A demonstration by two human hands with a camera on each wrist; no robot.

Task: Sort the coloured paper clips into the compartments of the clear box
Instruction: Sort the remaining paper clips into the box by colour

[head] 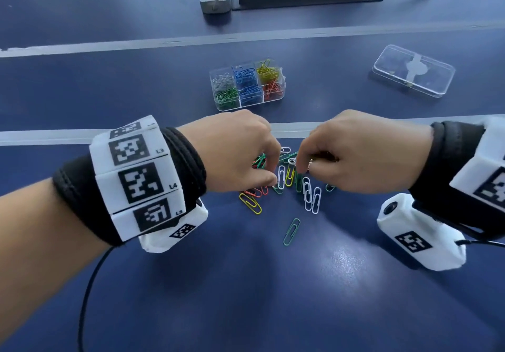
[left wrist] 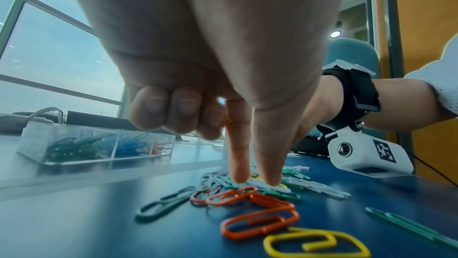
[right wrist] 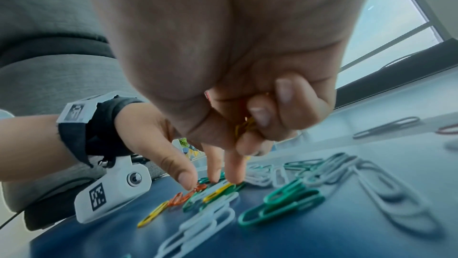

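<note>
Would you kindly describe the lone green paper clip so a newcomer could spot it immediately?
Start at the loose pile of clips on the blue table between the two hands. Look nearer the viewer: the green clip lies by itself below the pile, touching no other clip.

Glossy coated paper clips (head: 289, 180), clear plastic box (head: 247, 86), smooth blue table (head: 246, 283)

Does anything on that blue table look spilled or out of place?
Yes: loose paper clips of mixed colours lie scattered on the table under both hands, outside the clear box. One green clip lies apart from the pile. The box's lid sits off to the right.
</note>
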